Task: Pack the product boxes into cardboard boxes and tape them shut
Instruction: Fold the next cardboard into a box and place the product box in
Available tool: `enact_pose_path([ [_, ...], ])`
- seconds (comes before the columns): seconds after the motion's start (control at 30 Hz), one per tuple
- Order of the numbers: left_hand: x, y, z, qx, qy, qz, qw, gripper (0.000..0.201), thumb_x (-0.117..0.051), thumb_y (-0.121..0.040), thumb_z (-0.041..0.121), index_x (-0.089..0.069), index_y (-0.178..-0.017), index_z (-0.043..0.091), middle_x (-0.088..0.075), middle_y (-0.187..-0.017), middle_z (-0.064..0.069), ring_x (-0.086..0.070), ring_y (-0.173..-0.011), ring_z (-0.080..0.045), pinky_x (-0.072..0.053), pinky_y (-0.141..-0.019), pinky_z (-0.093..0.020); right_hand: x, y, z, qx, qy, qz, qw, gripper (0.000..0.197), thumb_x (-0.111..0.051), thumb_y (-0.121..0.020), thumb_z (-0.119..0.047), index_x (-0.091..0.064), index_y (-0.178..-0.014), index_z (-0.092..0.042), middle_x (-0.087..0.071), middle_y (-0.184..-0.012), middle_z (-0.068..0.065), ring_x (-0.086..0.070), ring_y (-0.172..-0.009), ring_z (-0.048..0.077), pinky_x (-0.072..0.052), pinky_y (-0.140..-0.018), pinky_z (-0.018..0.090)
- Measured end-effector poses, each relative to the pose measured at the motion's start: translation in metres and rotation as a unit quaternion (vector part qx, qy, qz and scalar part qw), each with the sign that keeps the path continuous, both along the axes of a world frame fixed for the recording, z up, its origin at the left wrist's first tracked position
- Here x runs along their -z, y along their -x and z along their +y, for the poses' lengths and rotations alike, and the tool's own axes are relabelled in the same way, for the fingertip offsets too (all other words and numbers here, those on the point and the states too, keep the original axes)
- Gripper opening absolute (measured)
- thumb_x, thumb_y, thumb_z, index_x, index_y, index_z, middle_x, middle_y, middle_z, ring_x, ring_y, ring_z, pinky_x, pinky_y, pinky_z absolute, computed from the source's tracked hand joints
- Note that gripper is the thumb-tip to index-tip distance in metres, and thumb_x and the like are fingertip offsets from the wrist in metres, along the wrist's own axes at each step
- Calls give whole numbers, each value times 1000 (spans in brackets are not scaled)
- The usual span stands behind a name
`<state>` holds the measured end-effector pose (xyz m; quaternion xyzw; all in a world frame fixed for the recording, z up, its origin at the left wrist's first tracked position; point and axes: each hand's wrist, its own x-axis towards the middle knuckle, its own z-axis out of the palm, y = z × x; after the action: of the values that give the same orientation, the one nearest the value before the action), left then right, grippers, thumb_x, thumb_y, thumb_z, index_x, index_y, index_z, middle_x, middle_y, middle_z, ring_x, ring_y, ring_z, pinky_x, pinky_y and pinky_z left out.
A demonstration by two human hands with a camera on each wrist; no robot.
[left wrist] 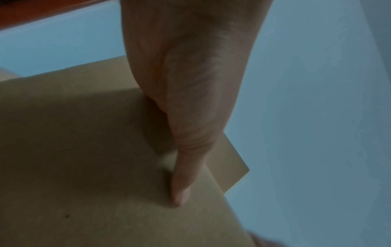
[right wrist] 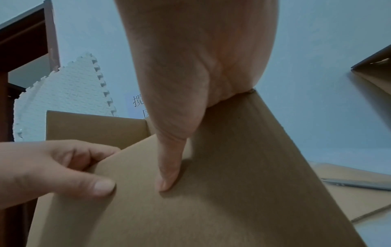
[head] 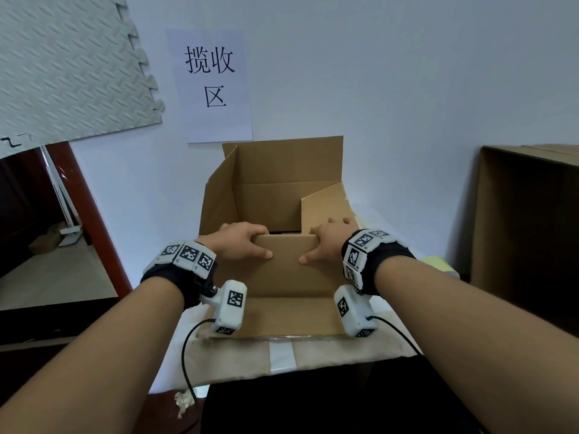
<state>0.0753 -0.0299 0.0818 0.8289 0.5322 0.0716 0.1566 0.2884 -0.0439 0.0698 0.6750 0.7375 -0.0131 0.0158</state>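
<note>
Cardboard, plain brown and unprinted, makes up the open cardboard box [head: 275,195] standing on the bench [head: 329,355] just ahead of both hands. The left hand [head: 242,242] grasps the near flap [head: 288,267] at its top edge, thumb on the outer face and fingers curled over behind. The right hand [head: 327,242] grasps the same edge beside it in the same way. Beyond the hands the far flap [head: 282,158] stands upright, the side flaps lean inward, and only a dark sliver of the box's contents shows; what it is cannot be told. Right of the right hand stands a larger carton [head: 526,220].
</note>
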Motion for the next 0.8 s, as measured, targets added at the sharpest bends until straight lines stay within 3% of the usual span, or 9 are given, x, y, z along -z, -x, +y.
enact_pose_path([
  [0.07, 2, 5, 1, 7, 17, -117, 993, 19, -66, -86, 39, -64, -102, 28, -65, -102, 8, -58, -101, -14, -45, -94, -32, 3, 1, -1, 9, -13, 10, 1000, 70, -58, -74, -70, -51, -131, -31, -48, -137, 6, -26, -140, 24, -16, -113, 43],
  [0.13, 3, 8, -2, 13, 4, -167, 986, 17, -66, -87, 32, -65, -102, 24, -65, -102, 7, -60, -98, -12, -48, -84, -23, 6, 2, 0, 21, -27, 19, 999, 70, -60, -71, -71, -51, -130, -34, -48, -137, 7, -28, -138, 25, -18, -111, 43],
  [0.23, 0, 12, -6, 2, -111, -212, 971, 12, -64, -89, 27, -67, -100, 25, -66, -98, 9, -61, -96, -8, -49, -82, -21, 8, 3, 3, 32, -28, 25, 999, 70, -60, -70, -71, -51, -130, -35, -49, -135, 7, -29, -136, 25, -19, -110, 43],
  [0.33, -11, 18, -8, -81, -316, -330, 886, 18, -60, -91, 18, -63, -108, 23, -64, -105, 8, -58, -99, -10, -48, -88, -27, 7, 2, 4, 30, -33, 23, 999, 70, -60, -72, -70, -50, -131, -33, -49, -135, 7, -29, -137, 24, -19, -111, 43],
  [0.4, -18, 24, -6, -153, -413, -328, 836, 35, -59, -87, 16, -53, -121, 25, -54, -122, 6, -49, -113, -15, -36, -98, -36, 7, 2, 5, 30, -29, 19, 999, 69, -59, -72, -70, -51, -130, -34, -50, -133, 6, -30, -136, 24, -20, -111, 43],
  [0.5, -24, 31, 2, -200, -396, -339, 830, 57, -60, -85, 15, -36, -135, 27, -34, -142, 5, -36, -129, -15, -21, -101, -37, 6, 3, 5, 34, -20, 24, 999, 71, -59, -70, -72, -50, -130, -35, -49, -134, 6, -29, -136, 26, -20, -112, 44],
  [0.57, -26, 33, 8, -195, -347, -399, 826, 61, -59, -88, 13, -30, -140, 28, -30, -146, 6, -37, -130, -11, -25, -101, -30, 6, 2, 4, 30, -25, 25, 999, 70, -59, -71, -71, -50, -130, -35, -49, -133, 6, -30, -135, 25, -19, -112, 43],
  [0.7, -25, 28, 7, -209, -269, -483, 807, 27, -52, -95, 16, -56, -121, 21, -61, -117, 7, -56, -107, -5, -41, -84, -11, 5, 2, 1, 29, -29, 22, 999, 70, -60, -71, -71, -50, -131, -34, -49, -132, 7, -32, -134, 25, -19, -111, 42],
  [0.8, -18, 22, 2, -188, -261, -474, 820, 21, -53, -95, 18, -57, -116, 22, -60, -108, 12, -57, -99, -2, -41, -79, -7, 5, 3, 2, 34, -27, 24, 999, 71, -60, -69, -73, -50, -130, -36, -50, -130, 6, -34, -132, 25, -20, -110, 42],
])
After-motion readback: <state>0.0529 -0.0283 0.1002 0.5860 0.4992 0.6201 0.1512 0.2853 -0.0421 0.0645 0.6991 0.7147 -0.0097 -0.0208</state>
